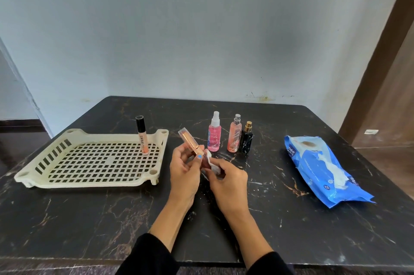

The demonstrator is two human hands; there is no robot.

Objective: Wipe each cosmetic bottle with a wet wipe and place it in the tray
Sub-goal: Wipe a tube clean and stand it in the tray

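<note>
Gripped in left hand [184, 170] over table [89, 218], tilted rose-gold tube [190, 142] gets rubbed w/ wet wipe [211, 162] pinched in right hand [226, 181]; wet surface could slip it, toppling pink spray bottle [214, 134] nearby, tray [31, 179] well left.

Counting two hands: left hand [184, 169] and right hand [226, 181]. Counting one rose-gold tube [190, 143] and one folded wet wipe [212, 162] between them. Standing in a row on the counter [291, 218]: three spray bottles, namely a pink bottle with a white sprayer [214, 134], a peach bottle with a silver sprayer [234, 138] and a black bottle with a gold cap [246, 139]. Standing in one cream perforated tray [89, 162]: one lip gloss tube [142, 134]. Lying at the right: one blue wipes pack [324, 169].
</note>
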